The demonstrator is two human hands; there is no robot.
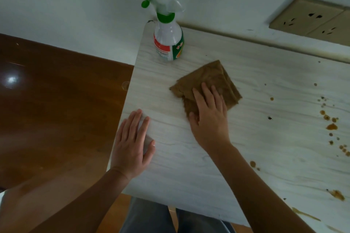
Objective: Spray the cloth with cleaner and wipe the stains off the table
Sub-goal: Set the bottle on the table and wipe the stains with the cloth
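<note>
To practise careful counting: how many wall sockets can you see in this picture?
2. Both sit side by side on the wall, upper right: the left socket whole, the right socket cut by the picture's edge, so more may lie beyond.

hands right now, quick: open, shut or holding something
Left hand: open, flat on the table, holding nothing.
Right hand: open, straight fingers pressing on the brown cloth.
</note>
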